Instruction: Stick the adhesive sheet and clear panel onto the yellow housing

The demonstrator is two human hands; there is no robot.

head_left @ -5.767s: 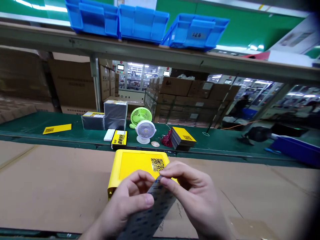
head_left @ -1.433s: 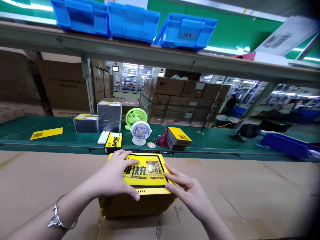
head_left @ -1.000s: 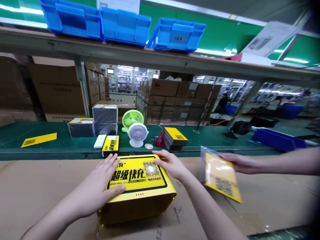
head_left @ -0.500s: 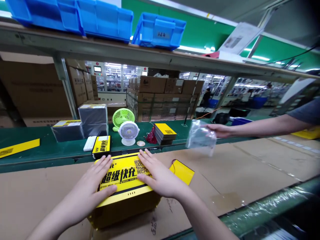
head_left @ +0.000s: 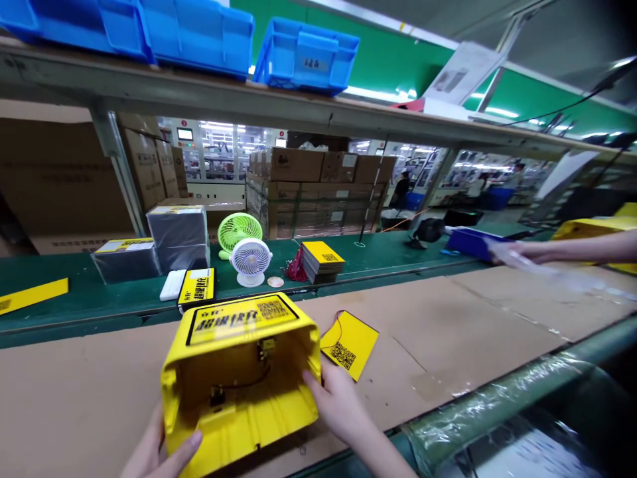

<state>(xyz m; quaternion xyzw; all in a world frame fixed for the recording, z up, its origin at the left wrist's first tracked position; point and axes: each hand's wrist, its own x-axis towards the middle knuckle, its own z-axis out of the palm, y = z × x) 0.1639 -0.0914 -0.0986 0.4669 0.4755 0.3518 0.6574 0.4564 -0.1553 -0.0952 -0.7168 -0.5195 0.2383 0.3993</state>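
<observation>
So I've got this hollow yellow plastic case [head_left: 243, 368] at lower centre of the frame, open side facing me, with small black fittings [head_left: 217, 396] and a dark wire inside. My left hand [head_left: 162, 453] grips its lower left corner, thumb over the rim; the other fingers are mostly hidden, so can't tell if they're spread. My right hand [head_left: 339, 403] pinches the right wall, thumb at the opening's edge, fingers out of sight behind. Can't tell if the underside touches the brown cardboard sheet [head_left: 423, 325] either. Just right of the case lies a flat yellow panel with a QR code [head_left: 355, 337], thin red wire across its corner. Far right, a co-worker's hand [head_left: 530, 251] has some clear plastic film [head_left: 557, 273], kinda blurry.
</observation>
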